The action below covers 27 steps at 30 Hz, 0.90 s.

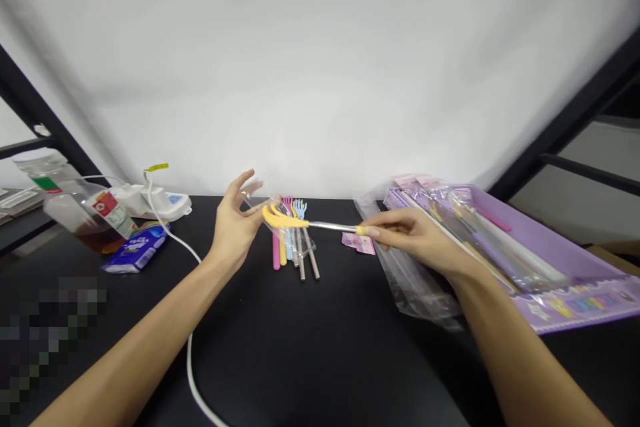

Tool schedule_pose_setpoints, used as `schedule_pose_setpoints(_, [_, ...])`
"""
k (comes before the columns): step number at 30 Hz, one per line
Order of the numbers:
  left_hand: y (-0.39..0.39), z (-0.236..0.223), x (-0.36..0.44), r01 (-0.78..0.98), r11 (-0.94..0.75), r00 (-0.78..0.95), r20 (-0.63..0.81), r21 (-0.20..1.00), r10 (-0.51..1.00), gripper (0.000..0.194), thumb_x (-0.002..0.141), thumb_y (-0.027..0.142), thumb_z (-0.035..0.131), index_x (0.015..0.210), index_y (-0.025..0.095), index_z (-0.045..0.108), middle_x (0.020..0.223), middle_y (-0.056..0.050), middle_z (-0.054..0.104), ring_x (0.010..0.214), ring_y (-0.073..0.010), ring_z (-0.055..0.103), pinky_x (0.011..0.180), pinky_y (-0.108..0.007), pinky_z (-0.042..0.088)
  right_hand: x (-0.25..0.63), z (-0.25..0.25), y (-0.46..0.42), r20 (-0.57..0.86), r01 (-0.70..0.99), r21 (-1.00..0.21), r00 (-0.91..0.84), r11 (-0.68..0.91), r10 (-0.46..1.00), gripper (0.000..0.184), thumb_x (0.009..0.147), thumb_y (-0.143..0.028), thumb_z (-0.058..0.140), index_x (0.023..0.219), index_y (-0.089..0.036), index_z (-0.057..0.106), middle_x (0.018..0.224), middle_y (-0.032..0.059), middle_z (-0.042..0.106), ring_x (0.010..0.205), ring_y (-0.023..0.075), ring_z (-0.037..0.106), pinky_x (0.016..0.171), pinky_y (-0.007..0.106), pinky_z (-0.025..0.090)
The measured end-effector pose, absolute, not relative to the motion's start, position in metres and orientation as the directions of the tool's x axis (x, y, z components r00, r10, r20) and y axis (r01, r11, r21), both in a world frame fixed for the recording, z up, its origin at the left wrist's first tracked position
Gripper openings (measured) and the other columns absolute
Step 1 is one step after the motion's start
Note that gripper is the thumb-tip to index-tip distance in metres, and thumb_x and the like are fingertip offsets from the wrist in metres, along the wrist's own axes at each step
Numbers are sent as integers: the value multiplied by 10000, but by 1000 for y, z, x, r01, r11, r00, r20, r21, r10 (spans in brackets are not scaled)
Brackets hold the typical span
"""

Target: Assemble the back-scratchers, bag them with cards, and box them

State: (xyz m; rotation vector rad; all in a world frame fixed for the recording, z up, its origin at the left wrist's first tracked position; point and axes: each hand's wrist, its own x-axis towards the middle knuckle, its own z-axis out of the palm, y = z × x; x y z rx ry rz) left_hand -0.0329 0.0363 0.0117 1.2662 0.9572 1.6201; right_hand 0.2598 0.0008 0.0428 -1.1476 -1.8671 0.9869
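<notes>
My right hand (413,235) pinches a yellow back scratcher (333,227) by its end, with the metal shaft lying level and the clawed head pointing left. At that head, my left hand (234,227) has its thumb raised and its fingers reaching along a crinkled clear plastic sleeve (259,197), which it appears to hold; the exact grip is partly hidden. Behind and below the scratcher, several more back scratchers (277,250) in pink, yellow and blue lie side by side on the black table (300,340), claws toward the wall.
At right stands a purple display box (520,240) with wrapped scratchers. Empty clear sleeves (420,287) and small pink cards (359,242) lie left of it. To the left are a bottle (85,203), a blue packet (137,250), a power strip (175,203) and a white cable (193,360).
</notes>
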Motion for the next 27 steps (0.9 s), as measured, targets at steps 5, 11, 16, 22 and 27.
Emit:
schedule_pose_setpoints(5, [41, 10, -40, -132, -360, -198, 332, 924, 923, 721, 680, 291, 882, 1331, 262, 572, 1373, -129, 588, 960, -227, 743, 981, -437, 564, 284, 43, 4, 141, 559, -769, -326, 311, 935, 297, 798, -501, 766, 874, -224, 843, 876, 102, 803, 785, 264, 727, 686, 356, 574])
schedule_pose_setpoints(11, [43, 6, -40, -92, -378, -221, 351, 921, 910, 666, 702, 312, 864, 1300, 263, 577, 1378, -121, 575, 969, -214, 734, 944, -409, 576, 281, 38, 7, 202, 580, -742, -282, 335, 938, 295, 813, -499, 753, 930, -240, 833, 951, 87, 808, 898, 309, 755, 821, 425, 597])
schedule_pose_setpoints(16, [40, 3, -33, -154, -364, -252, 320, 919, 913, 601, 685, 316, 872, 1195, 229, 566, 1322, -116, 602, 1043, -232, 717, 975, -404, 557, 271, 34, 8, 275, 547, -751, -249, 369, 929, 290, 810, -476, 762, 967, -241, 825, 995, 77, 804, 940, 304, 747, 846, 411, 591])
schedule_pose_setpoints(22, [30, 2, -19, -265, -329, -187, 287, 906, 940, 566, 696, 292, 871, 1109, 252, 486, 1265, -103, 658, 1105, -239, 702, 995, -436, 557, 260, 32, 8, 247, 508, -790, -251, 345, 936, 315, 864, -488, 698, 969, -210, 803, 961, 88, 789, 877, 270, 729, 767, 373, 569])
schedule_pose_setpoints(27, [24, 1, -12, -240, -308, -126, 285, 921, 950, 542, 738, 320, 844, 1165, 243, 520, 1117, -71, 720, 1043, -236, 731, 955, -391, 578, 240, 28, 4, 143, 408, -870, -329, 277, 933, 340, 876, -474, 685, 1027, -176, 753, 805, 66, 734, 684, 170, 656, 581, 277, 505])
